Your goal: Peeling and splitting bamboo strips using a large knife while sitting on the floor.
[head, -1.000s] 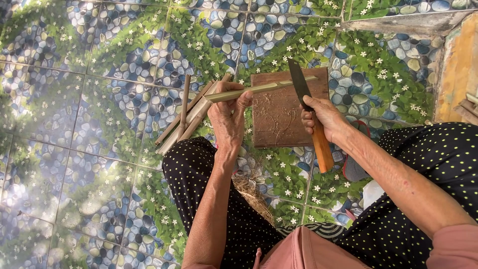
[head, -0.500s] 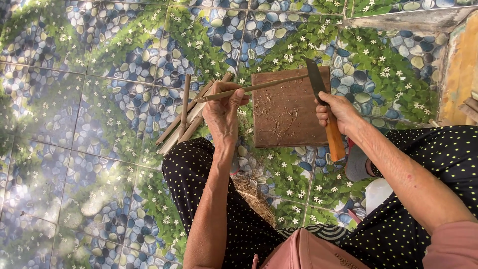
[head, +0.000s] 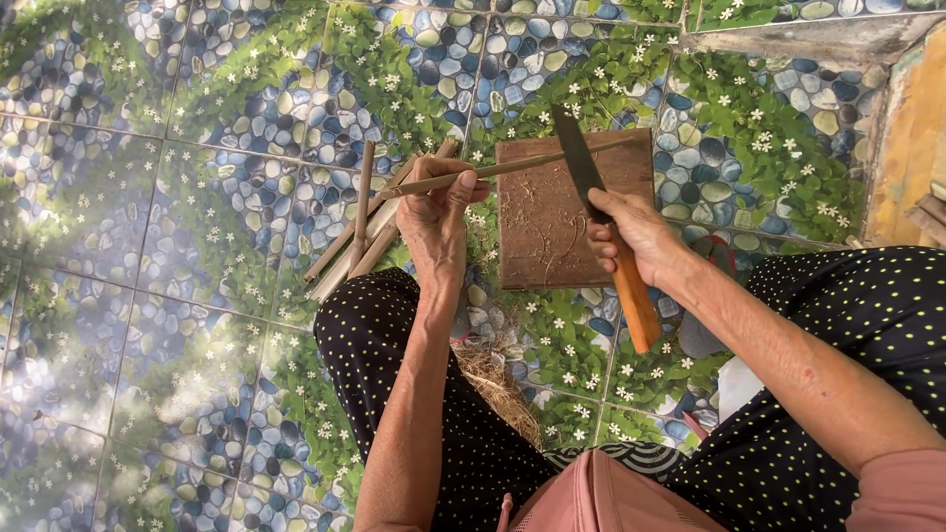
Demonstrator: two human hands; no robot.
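My left hand [head: 436, 219] grips a thin bamboo stick [head: 532, 164] that lies across the top of a brown wooden block [head: 552, 236] on the floor. My right hand [head: 631, 234] holds a knife by its orange wooden handle [head: 633, 303]. The dark blade [head: 577, 164] points away from me and its edge rests on the stick over the block. A small bundle of bamboo sticks [head: 363, 229] lies on the tiles just left of my left hand, by my knee in black dotted trousers.
The floor is tiled with a pattern of green leaves and blue pebbles [head: 197, 197]. A heap of pale shavings [head: 498, 379] lies between my legs. A yellowish wooden edge [head: 912, 148] stands at the far right.
The right hand swung the knife out to the right and brought it back left, so the blade now lies on the stick. The left hand kept the stick on the block.
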